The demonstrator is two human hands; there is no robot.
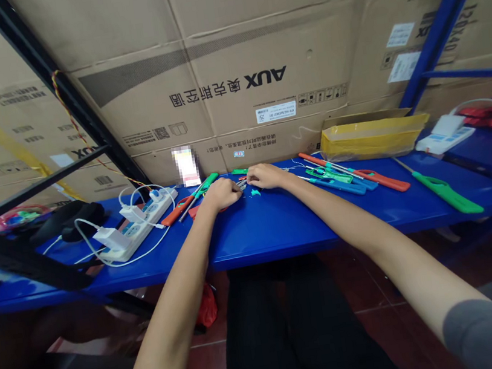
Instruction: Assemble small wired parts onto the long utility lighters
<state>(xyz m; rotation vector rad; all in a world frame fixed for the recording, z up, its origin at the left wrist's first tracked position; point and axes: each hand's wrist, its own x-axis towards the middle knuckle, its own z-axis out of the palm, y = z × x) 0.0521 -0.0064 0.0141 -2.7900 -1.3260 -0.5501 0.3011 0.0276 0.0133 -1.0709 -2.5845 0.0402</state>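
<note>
On the blue table [270,224], my left hand [223,194] is closed, its fingers curled over something small I cannot make out. My right hand [266,177] is bent just to its right, fingers pressed together around a tiny part that is hidden. Small metal and orange pieces show between the two hands. A small green piece [255,193] lies just below my right fingers. Orange and green lighters with long metal rods lie left of my left hand, and blue, green and orange ones [383,180] lie to the right.
A white power strip [139,227] with plugs and cables stands at left, near a lit phone [187,167]. A yellow-taped box [372,137] sits at the back right. A green lighter [448,192] lies far right. Metal posts flank the table; another person's arm shows at far left.
</note>
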